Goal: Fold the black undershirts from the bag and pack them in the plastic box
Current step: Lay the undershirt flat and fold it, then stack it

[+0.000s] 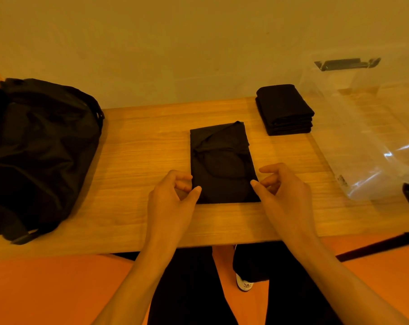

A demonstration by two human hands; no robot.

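Far to the left of the long undershirt sits a big black bag. It is soft, a bit shiny and slumped. I cannot see what is inside it.

The long undershirt lies flat on the wooden table, which is smooth, with long brown lines. The undershirt is black, soft cloth, folded into a tall, thin shape. Its straps are tucked on top, near the far end.

The left hand is at the near left corner of the undershirt. Its thumb lies on the cloth and its fingers curl beside the edge. The right hand is at the near right corner. Its thumb touches the edge and its fingers are bent and a little apart. I cannot tell if either hand is pinching the cloth.

Behind the undershirt and to its right is a neat pile of folded undershirts, black and square, on the table, not in the box.

Farther right of the undershirt is the plastic box. It is clear and shiny, so the table shows through it. A black clip sits on its far rim.
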